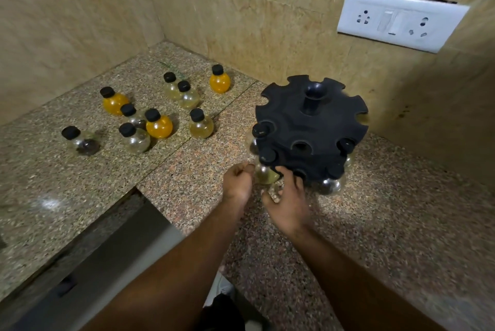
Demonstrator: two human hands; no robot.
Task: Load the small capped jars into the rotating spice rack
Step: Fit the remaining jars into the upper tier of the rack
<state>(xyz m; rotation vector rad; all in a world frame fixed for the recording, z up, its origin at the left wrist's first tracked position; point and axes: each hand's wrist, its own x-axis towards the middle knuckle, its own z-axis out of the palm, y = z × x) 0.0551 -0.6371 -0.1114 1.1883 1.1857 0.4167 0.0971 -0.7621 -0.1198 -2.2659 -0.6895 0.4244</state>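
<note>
The left hand (237,180) is curling loosely beside a pale jar (263,173) hanging in the rack (312,127), fingertips at its glass; whether it is gripping is unclear. The right hand (288,201) is spreading open against the rack's lower edge. Nine loose jars (158,124) are standing on the counter (80,183), well apart to the left.

Warm, fairly dim indoor light falls from above, leaving soft glare patches on the polished granite counter (171,175) and short shadows beside the jars (158,124). Wide-angle distortion bends the walls and switchboard (401,20) outward, and slight motion blur softens both hands and the frame's edges.
</note>
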